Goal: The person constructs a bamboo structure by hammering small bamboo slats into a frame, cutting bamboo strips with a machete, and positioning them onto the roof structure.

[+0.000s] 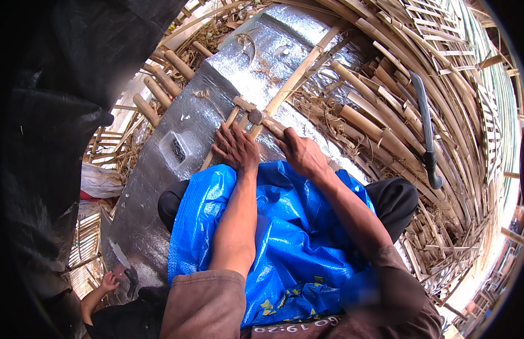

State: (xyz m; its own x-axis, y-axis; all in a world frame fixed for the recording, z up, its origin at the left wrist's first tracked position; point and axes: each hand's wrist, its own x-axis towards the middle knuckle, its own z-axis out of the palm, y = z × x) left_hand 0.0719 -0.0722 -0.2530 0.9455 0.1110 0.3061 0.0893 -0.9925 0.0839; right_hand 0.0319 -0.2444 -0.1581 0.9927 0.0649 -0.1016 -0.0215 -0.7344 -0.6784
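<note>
My right hand (pixel 302 152) is closed round the wooden handle of a hammer (pixel 273 125). The dark round hammer head (pixel 254 116) is over the bamboo strips, beside a short bamboo crosspiece (pixel 244 104). My left hand (pixel 237 147) lies spread, fingers apart, on a narrow bamboo strip (pixel 208 159) just left of the hammer head. A longer bamboo strip (pixel 299 73) runs away from me to the far side. Across my lap is a blue plastic sheet (pixel 284 226). Left of my left hand, a clear plastic tub (pixel 174 148) holds small dark pieces, perhaps nails.
Under the work is a silvery foil sheet (pixel 160 186). Split bamboo (pixel 380 130) is heaped at right, with a long curved blade with a black handle (pixel 425 121) on it. At lower left are a knife (pixel 120 254) and another person's hand (pixel 109 281). Bamboo poles (pixel 160 82) stick out at far left.
</note>
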